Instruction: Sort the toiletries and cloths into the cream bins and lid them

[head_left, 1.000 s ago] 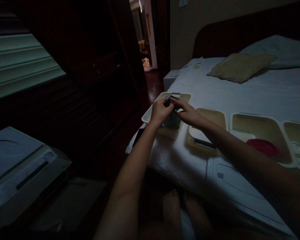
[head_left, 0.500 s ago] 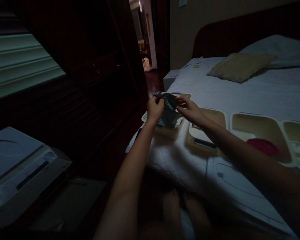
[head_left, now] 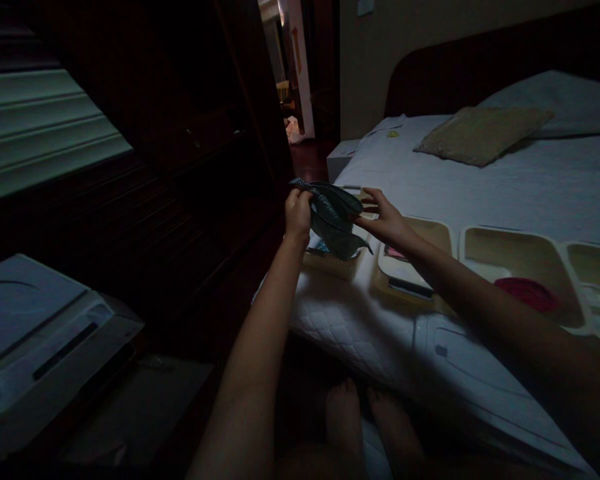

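Lighting is dim; no brand, label or writing is showing legibly anywhere in view.

Far left: a white appliance [head_left: 40, 333] is sitting low beside dark wooden cabinetry.

Centre: the left hand [head_left: 298, 215] is closing in a fist on one end of a dark teal cloth [head_left: 333, 217], gripping it at the top corner. The cloth is looking thin and limp, with a fine pale speckle or dotted edge; it is stretching between the hands and sagging in a fold, its lower tip hanging over a small perforated cream basket [head_left: 333, 262]. The basket is sitting on the near corner of the bed [head_left: 480, 187].

Right of that: the right hand [head_left: 387, 219] is pinching the cloth's other end, thumb and forefinger closing on it, remaining fingers spreading loosely.

Further right: three cream trays are lying in a row on the bed. The nearest tray [head_left: 420, 267] is just beside the basket; the middle tray [head_left: 520, 267] is holding a red item [head_left: 525, 293]. A tan pillow [head_left: 480, 133] is resting near the headboard.
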A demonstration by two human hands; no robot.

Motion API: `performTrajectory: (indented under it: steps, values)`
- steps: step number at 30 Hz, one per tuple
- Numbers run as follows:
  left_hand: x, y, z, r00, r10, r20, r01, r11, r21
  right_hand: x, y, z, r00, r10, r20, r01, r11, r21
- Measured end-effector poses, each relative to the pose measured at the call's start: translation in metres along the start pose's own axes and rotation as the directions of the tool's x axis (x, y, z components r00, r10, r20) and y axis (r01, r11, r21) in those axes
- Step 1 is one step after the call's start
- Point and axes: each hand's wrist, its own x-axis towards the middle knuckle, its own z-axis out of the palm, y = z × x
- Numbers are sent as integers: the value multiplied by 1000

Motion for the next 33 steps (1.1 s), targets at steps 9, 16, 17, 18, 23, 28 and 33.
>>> performTrajectory:
  steps: [9,16,17,18,23,28,33]
  values:
    - [-5,-17,4,989,-137,51,139,989,-45,-3,-10,1,986,82,146,-95,992,81]
    - [-8,-31,6,984,-169,57,170,986,-5,-2,-19,-2,999,35,1,-35,995,96]
    - [-8,-31,7,983,-172,59,173,985,-6,-2,-20,-1,999,33,-14,-32,995,95]
    - [-8,-31,7,983,-175,58,176,984,-12,-2,-22,-1,999,34,-25,-31,995,97]
    - [-9,-28,8,976,-210,55,214,972,-98,-7,-28,1,998,59,-11,-56,983,176]
    - [-11,-28,5,957,-258,136,278,948,-158,-9,-29,0,998,61,30,-67,967,244]
    - [-13,-33,5,948,-258,186,288,945,-157,-5,-21,-1,992,126,-12,-118,957,267]
